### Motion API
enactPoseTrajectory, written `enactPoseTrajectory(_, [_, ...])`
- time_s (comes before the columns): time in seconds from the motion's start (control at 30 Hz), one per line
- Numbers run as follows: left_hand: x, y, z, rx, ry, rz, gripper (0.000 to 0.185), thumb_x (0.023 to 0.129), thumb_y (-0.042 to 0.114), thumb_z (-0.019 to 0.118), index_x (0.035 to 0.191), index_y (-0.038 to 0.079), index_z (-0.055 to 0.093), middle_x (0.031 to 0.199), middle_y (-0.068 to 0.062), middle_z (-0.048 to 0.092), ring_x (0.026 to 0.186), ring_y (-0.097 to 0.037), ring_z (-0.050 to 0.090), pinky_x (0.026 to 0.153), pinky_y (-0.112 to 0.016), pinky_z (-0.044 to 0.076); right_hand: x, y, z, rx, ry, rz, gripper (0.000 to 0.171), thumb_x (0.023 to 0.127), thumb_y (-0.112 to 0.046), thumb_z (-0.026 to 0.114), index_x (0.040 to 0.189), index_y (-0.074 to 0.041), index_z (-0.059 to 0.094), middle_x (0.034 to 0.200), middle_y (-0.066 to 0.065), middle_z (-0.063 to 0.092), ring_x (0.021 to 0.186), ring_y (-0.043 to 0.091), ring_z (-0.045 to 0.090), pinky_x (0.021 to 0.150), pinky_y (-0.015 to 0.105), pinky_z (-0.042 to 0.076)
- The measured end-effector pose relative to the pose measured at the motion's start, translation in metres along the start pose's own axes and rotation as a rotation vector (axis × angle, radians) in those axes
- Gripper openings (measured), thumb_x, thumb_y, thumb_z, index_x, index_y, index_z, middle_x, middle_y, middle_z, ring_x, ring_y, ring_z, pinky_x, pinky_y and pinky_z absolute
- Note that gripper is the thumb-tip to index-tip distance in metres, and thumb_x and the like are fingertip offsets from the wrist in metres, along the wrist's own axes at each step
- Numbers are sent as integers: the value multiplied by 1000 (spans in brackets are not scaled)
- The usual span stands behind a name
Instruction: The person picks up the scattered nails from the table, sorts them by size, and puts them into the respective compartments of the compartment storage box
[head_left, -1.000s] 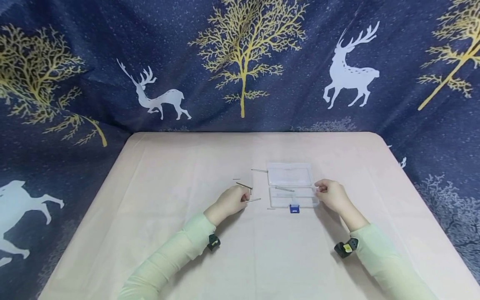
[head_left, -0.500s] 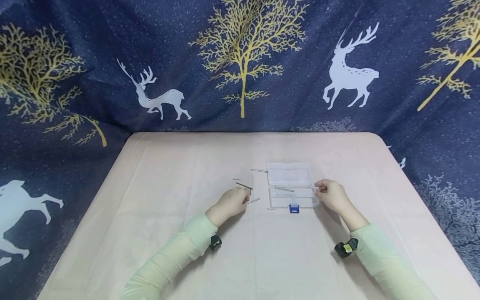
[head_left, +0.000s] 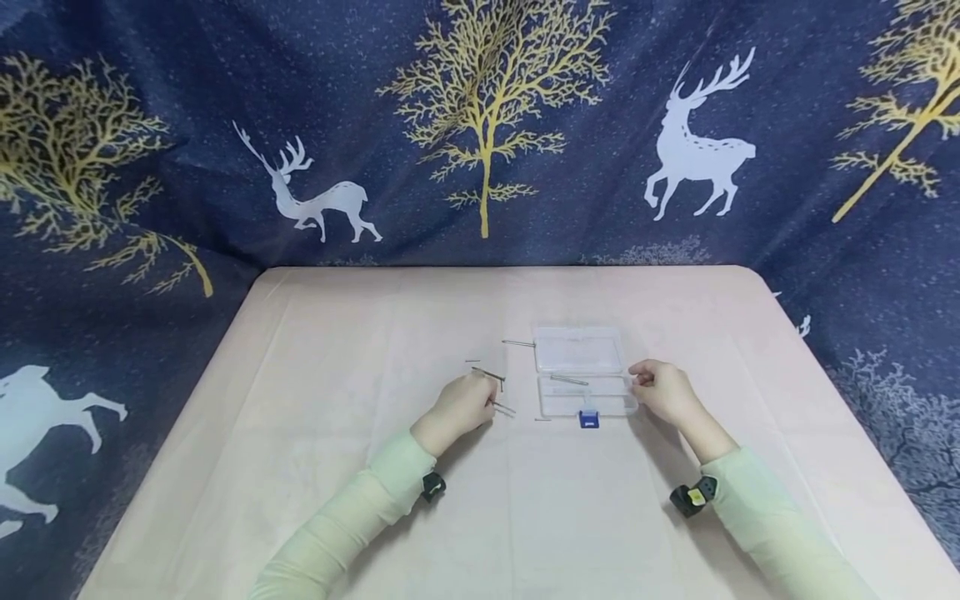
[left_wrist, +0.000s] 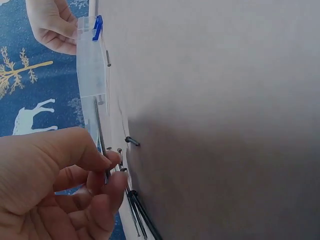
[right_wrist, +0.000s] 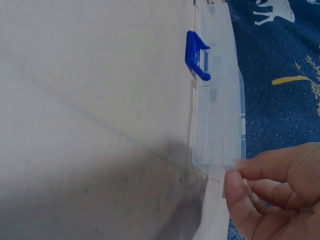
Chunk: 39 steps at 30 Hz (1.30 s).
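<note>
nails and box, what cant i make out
Left wrist view: held nail, gripped end hidden by left hand.
Left wrist view: dark nail, lower end cut off by bottom edge.
Right wrist view: clear box, contents blurred by cloudy walls.
Head view: leftmost nail, tip too small.

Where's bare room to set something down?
Bare: the table between the sleeves, nearer than the blue latch; also from the left sleeve to the table's left edge. Crowded: between the left hand and the clear case, where nails lie.
</note>
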<state>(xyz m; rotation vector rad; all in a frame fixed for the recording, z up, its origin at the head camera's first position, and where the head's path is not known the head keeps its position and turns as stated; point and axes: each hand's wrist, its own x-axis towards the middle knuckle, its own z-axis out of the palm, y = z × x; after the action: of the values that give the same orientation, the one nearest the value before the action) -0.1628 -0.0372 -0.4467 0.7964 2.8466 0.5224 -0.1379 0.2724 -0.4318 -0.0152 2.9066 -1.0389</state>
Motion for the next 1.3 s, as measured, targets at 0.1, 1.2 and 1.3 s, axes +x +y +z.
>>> enactPoseTrajectory(0.1, [0,0,0,2,21,4,6,75,0,65,74,5,63,82,-7,58,68,-15,54,61,-26,51,0,1,1,0,0,0,28,80,3,61,104,15,59,86,23,65,80,32,64,65,32,54])
enactPoseTrajectory(1.2, [0,-18,-5,-880,-47,-175,16,87,-1,62,101,-8,64,79,-17,68,61,-10,62,60,-23,58,-1,2,-1,-14,-6,13,28,81,2,61,105,16,59,86,23,65,78,29,62,63,32,54])
enactPoseTrajectory(1.3, [2,-19,-3,-992,-82,-228,19,88,0,61,104,-9,63,81,-16,68,62,-9,63,63,-22,58,0,2,-1,-23,-2,4,28,80,1,61,104,16,60,86,24,66,78,32,63,64,33,54])
